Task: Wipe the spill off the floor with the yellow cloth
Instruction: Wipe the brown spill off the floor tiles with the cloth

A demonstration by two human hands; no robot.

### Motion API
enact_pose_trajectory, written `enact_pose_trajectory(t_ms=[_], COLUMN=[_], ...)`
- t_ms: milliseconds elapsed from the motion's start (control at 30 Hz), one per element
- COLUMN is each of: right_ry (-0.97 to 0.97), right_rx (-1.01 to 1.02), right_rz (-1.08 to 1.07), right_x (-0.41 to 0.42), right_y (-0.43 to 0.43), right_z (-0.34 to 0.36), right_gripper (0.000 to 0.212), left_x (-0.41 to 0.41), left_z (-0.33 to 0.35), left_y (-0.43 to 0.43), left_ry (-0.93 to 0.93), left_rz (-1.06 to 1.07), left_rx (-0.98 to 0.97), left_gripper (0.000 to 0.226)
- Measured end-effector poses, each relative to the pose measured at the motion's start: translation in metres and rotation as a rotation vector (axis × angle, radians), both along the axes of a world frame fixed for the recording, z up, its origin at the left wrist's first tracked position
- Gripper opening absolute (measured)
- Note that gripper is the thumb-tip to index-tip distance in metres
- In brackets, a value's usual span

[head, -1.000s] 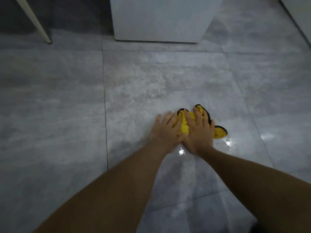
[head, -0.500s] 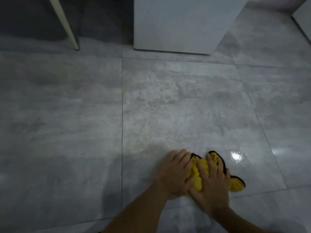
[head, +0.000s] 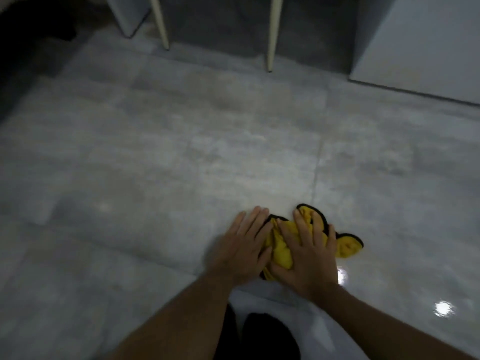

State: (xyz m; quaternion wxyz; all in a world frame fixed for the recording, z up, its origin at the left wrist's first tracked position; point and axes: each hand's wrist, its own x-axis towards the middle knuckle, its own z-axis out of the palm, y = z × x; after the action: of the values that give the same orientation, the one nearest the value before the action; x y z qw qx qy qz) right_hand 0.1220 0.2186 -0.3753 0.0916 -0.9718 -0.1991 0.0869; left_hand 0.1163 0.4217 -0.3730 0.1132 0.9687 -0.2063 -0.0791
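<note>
The yellow cloth [head: 348,246] with a black hem lies bunched on the grey tiled floor [head: 181,165]. Both my hands press flat on it, side by side. My left hand [head: 242,245] covers its left edge with fingers spread. My right hand [head: 307,255] lies over its middle, fingers spread across the folds. A yellow corner sticks out to the right of my right hand. The floor to the right of the cloth is shiny, with bright reflections [head: 342,276]; I cannot tell how far the wet patch reaches.
Two pale chair legs [head: 271,35] stand on the floor at the back, one [head: 161,24] further left. A white cabinet [head: 426,40] fills the back right. A dark shape [head: 267,336] lies between my forearms at the bottom edge.
The camera has swung, so the cabinet sits at the right now and a second chair leg shows. Both hands have stayed pressed on the cloth as it slid over the floor.
</note>
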Motion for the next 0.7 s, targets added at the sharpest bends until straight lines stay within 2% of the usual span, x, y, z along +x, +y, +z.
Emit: enact_pose_trajectory(t_ms=[167, 300, 567, 700], right_ry=[-0.032, -0.032, -0.098, -0.084], right_rx=[0.017, 0.008, 0.042, 0.038], right_rz=[0.137, 0.221, 0.220, 0.117], right_x=[0.020, 0.029, 0.035, 0.043], right_y=[0.076, 0.136, 0.154, 0.134], right_z=[0.002, 0.003, -0.003, -0.004], right_gripper=[0.090, 0.091, 0.089, 0.092], left_x=[-0.008, -0.016, -0.011, 0.010], left_z=[0.007, 0.008, 0.011, 0.016], left_y=[0.062, 0.110, 0.118, 0.097], left_ry=[0.040, 0.070, 0.079, 0.085], left_rz=[0.220, 0.385, 0.435, 0.362], left_rx=[0.015, 0.135, 0.162, 0.177], left_gripper=[0.062, 0.064, 0.061, 0.057])
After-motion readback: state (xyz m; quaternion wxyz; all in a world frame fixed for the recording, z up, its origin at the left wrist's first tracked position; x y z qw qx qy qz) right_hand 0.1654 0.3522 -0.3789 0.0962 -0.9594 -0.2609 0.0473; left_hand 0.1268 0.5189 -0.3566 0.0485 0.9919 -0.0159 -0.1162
